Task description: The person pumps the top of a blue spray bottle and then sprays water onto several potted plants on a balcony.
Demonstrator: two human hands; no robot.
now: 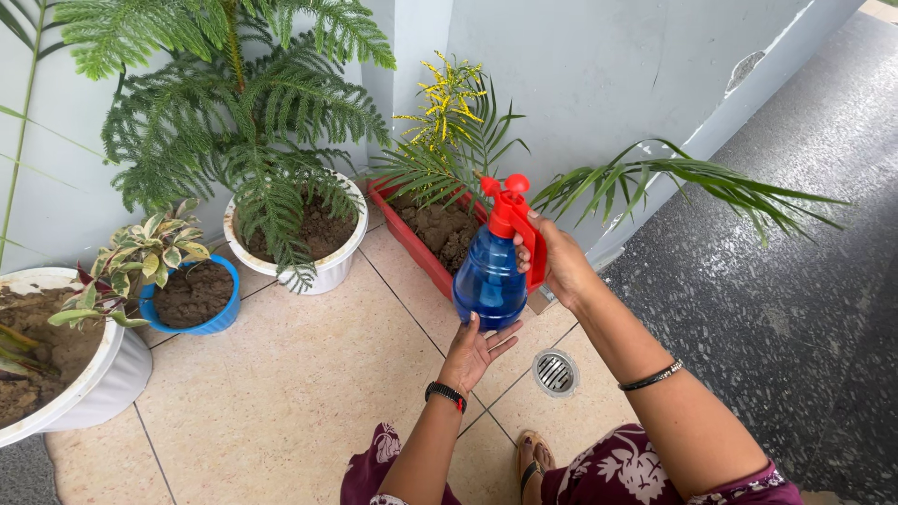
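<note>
Fingers of the right hand wrap the red trigger of a blue spray bottle; the left hand cups its base, fingers spread. It hangs beside the red planter; the soil looks dry, so spraying seems barely begun.

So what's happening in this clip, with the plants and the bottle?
A person stands over potted plants on a tiled floor, holding a blue plastic spray bottle with a red trigger head. The right hand grips the trigger and neck; the left hand supports the bottle's base with an open palm. The nozzle points toward the long red rectangular planter against the wall. A round white pot with a fern-like tree and a small blue pot stand to the left, and a metal floor drain lies near the person's feet.
</note>
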